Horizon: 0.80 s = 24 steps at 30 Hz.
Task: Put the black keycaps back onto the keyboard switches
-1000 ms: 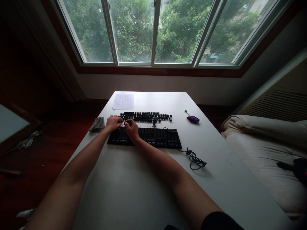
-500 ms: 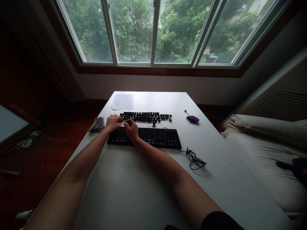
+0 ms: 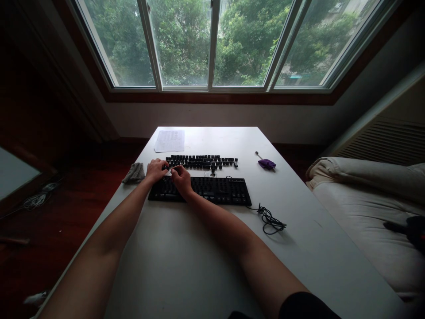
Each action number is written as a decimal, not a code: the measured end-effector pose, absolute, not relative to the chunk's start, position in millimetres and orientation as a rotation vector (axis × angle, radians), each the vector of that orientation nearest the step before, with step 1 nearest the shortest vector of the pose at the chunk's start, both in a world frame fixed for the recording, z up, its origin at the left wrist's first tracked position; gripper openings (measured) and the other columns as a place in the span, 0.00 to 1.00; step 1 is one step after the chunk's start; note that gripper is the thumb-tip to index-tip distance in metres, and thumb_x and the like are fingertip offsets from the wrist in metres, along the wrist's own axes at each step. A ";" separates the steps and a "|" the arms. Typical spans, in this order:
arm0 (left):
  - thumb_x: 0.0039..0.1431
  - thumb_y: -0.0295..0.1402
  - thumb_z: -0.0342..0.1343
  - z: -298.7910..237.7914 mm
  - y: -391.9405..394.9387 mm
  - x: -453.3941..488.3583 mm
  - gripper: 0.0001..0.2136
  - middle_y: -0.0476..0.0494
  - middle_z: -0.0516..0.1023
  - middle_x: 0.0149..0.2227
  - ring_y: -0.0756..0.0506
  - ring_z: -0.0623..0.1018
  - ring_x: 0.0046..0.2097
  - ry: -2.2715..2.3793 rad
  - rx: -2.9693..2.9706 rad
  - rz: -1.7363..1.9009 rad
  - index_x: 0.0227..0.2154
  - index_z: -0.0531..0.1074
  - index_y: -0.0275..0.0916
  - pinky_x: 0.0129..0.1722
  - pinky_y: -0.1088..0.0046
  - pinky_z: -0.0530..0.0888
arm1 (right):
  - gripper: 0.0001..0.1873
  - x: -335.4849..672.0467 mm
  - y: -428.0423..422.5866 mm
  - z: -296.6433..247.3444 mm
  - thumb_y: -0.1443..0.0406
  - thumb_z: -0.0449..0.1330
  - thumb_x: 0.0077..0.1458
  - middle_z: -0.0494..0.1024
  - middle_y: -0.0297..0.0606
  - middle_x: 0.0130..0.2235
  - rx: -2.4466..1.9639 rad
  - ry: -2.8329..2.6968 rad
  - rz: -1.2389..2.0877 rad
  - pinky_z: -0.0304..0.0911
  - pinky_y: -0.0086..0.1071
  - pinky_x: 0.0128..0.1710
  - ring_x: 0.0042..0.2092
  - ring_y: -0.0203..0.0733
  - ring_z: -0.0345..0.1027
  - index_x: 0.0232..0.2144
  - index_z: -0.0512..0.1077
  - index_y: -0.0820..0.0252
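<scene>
A black keyboard (image 3: pixel 212 190) lies across the table, and both hands are over its far left part. My left hand (image 3: pixel 156 170) is closed at the fingertips on a small dark piece that looks like a keycap. Right beside it, my right hand (image 3: pixel 181 180) pinches a thin pale stick (image 3: pixel 178 166), its tip close to the left fingertips. Behind the keyboard stand rows of loose black keycaps (image 3: pixel 199 162). A small clear round dish (image 3: pixel 210 174) sits between the keycaps and the keyboard. The finest details at the fingertips are too small to make out.
A grey cloth (image 3: pixel 134 173) lies at the table's left edge. Printed paper (image 3: pixel 169 141) rests at the far left. A purple object (image 3: pixel 266 164) with a brush-like stick is on the right. The coiled black cable (image 3: pixel 271 221) lies right of the keyboard.
The hands keep the same pose at the keyboard's far left, with at most a slight shift of the fingers. The view has tilted very slightly.
</scene>
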<state>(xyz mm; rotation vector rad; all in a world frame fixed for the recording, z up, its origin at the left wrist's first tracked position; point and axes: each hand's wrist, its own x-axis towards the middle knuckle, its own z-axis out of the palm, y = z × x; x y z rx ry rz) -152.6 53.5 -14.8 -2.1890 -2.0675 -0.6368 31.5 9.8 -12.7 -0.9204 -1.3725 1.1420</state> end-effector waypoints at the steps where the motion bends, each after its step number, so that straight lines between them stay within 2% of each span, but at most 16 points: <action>1: 0.52 0.35 0.61 -14.6 52.8 -153.2 0.12 0.41 0.73 0.40 0.36 0.69 0.46 -2.071 -2.188 -0.654 0.40 0.78 0.47 0.46 0.60 0.66 | 0.10 31.2 10.0 -13.1 0.57 0.55 0.57 0.74 0.30 0.25 -0.921 -1.374 1.139 0.64 0.30 0.29 0.26 0.38 0.68 0.35 0.71 0.55; 15: 0.56 0.37 0.57 -24.3 15.2 -161.5 0.08 0.44 0.75 0.37 0.41 0.72 0.40 -2.100 -2.173 -1.029 0.36 0.78 0.44 0.45 0.63 0.68 | 0.11 32.8 9.0 -9.8 0.56 0.54 0.59 0.74 0.31 0.28 -0.928 -1.451 1.101 0.62 0.30 0.32 0.29 0.38 0.66 0.38 0.71 0.55; 20: 0.56 0.38 0.57 -26.1 3.9 -161.7 0.09 0.46 0.78 0.37 0.43 0.74 0.37 -2.097 -2.293 -1.081 0.37 0.77 0.45 0.43 0.64 0.69 | 0.12 33.6 8.0 -9.0 0.56 0.56 0.59 0.73 0.32 0.29 -0.908 -1.586 0.943 0.59 0.29 0.34 0.31 0.38 0.64 0.31 0.72 0.56; 24: 0.56 0.39 0.56 -29.1 0.0 -161.2 0.10 0.45 0.79 0.38 0.41 0.75 0.40 -2.112 -2.248 -1.094 0.38 0.77 0.44 0.43 0.64 0.69 | 0.15 32.4 5.2 -9.0 0.55 0.54 0.61 0.72 0.31 0.27 -0.879 -1.759 0.913 0.57 0.28 0.33 0.31 0.37 0.63 0.29 0.73 0.58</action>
